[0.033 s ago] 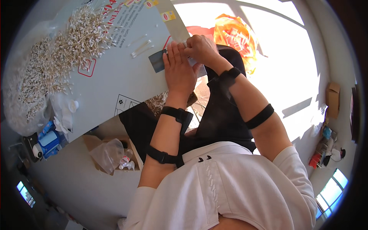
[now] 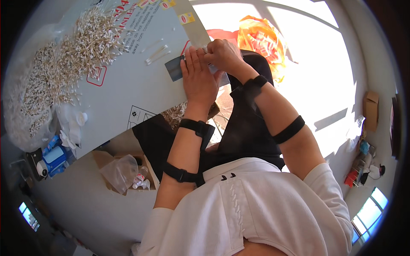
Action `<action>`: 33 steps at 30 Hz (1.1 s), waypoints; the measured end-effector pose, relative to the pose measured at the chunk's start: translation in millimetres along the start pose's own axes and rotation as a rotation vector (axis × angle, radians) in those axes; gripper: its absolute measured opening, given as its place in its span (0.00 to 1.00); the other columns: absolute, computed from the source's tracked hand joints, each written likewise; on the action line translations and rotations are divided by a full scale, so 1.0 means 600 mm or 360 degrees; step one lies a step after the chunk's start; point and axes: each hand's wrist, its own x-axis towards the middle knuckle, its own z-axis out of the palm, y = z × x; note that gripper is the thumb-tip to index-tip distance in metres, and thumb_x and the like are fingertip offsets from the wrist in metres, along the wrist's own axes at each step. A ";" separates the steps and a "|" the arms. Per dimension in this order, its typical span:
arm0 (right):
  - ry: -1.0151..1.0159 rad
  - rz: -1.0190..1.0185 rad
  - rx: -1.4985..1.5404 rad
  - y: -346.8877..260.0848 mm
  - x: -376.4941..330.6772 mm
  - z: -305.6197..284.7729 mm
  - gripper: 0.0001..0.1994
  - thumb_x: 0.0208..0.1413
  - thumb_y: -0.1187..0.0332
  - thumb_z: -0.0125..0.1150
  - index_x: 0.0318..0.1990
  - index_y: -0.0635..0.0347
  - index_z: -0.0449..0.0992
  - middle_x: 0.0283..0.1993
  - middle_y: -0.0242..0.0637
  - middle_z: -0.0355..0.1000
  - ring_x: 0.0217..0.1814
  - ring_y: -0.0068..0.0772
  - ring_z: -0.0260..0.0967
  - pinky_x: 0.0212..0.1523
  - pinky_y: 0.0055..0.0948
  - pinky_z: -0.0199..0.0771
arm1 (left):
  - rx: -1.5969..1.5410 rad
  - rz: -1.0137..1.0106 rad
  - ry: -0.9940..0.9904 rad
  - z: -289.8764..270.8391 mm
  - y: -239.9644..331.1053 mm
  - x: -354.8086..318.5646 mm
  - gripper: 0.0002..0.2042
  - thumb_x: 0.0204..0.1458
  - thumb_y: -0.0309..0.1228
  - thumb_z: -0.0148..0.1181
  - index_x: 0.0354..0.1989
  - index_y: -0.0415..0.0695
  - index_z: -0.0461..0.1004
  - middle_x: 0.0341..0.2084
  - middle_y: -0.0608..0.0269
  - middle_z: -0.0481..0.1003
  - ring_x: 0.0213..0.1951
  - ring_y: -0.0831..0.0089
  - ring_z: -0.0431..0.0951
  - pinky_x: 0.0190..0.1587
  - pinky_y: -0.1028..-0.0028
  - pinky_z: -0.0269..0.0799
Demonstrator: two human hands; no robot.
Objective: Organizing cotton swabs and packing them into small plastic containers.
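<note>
Left hand (image 2: 198,81) palm down at the near edge of the grey printed tabletop (image 2: 124,87), fingers extended and close together, thumb angled off to the right; it covers part of a dark grey rectangular piece (image 2: 173,68), whose left end sticks out beyond the index finger. Right hand (image 2: 225,54) curled, fingers bent inward, just beside the left fingertips; a short row of small pale tips (image 2: 205,50) shows at its fingers. Cannot tell whether it pinches these or only touches them; its palm is hidden. Left of the hands, a few loose cotton swabs (image 2: 158,55) lie near the grey piece, apart from it. Farther left, a large heap of cotton swabs (image 2: 96,36) spreads over the tabletop, clear plastic (image 2: 42,140) at its outer side. Beyond the right hand, an orange plastic bag (image 2: 251,26) holds red-and-white items on the sunlit floor. Versus earlier frame: both hands keep the same pose; left index finger and grey piece sit very slightly farther left; loose swabs and heap unchanged.
</note>
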 end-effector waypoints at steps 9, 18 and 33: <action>0.0582 0.0167 0.0310 0.025 -0.032 -0.002 0.13 0.49 0.63 0.66 0.38 0.62 0.79 0.37 0.45 0.76 0.36 0.44 0.75 0.42 0.38 0.74 | -0.0030 0.0018 -0.0053 -0.007 -0.008 0.000 0.40 0.57 0.49 0.54 0.68 0.31 0.50 0.69 0.38 0.50 0.72 0.49 0.45 0.71 0.51 0.40; 0.0328 0.1056 0.2506 0.076 -0.069 0.047 0.07 0.52 0.71 0.70 0.28 0.58 0.75 0.22 0.26 0.68 0.20 0.14 0.61 0.18 0.16 0.58 | -0.1151 -0.0251 0.0481 -0.003 -0.038 0.031 0.28 0.67 0.36 0.41 0.70 0.34 0.45 0.71 0.39 0.44 0.72 0.47 0.43 0.72 0.58 0.41; 0.0315 0.0807 0.2551 0.061 -0.068 0.057 0.05 0.50 0.75 0.69 0.34 0.62 0.80 0.28 0.31 0.76 0.23 0.17 0.68 0.24 0.20 0.66 | -0.1354 -0.0334 0.0531 0.010 -0.014 0.048 0.27 0.68 0.39 0.39 0.69 0.33 0.47 0.70 0.41 0.47 0.72 0.50 0.46 0.71 0.60 0.43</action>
